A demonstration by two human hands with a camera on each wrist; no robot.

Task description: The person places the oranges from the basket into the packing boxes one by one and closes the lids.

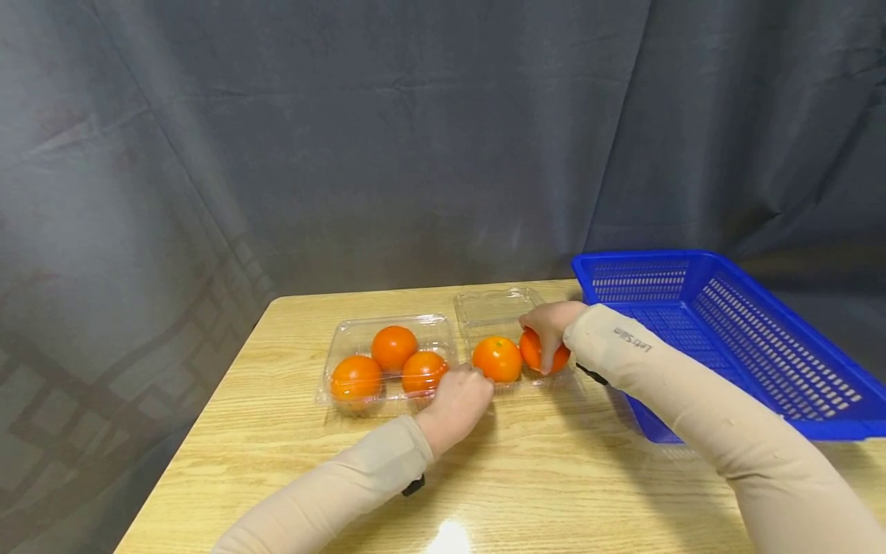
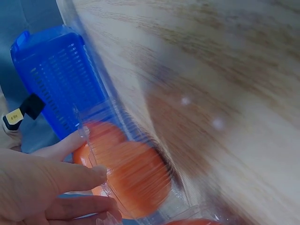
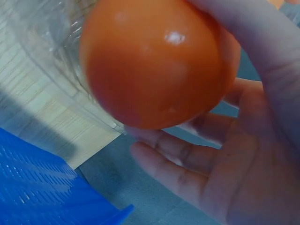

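My right hand (image 1: 554,327) grips an orange (image 3: 159,65) at the right end of an open clear plastic container (image 1: 484,298). Thumb and fingers curve round the fruit in the right wrist view. A second orange (image 1: 497,359) sits beside it in the same container. My left hand (image 1: 458,404) pinches that container's near rim, its thumb and fingers on the plastic edge in the left wrist view. Just left of it stands another clear container (image 1: 346,338) with three oranges inside, one of them an orange (image 1: 394,348) at the back.
A blue perforated basket (image 1: 768,308) stands on the right side of the wooden table (image 1: 554,477), close to my right forearm. Behind the table hangs a dark grey curtain (image 1: 415,154).
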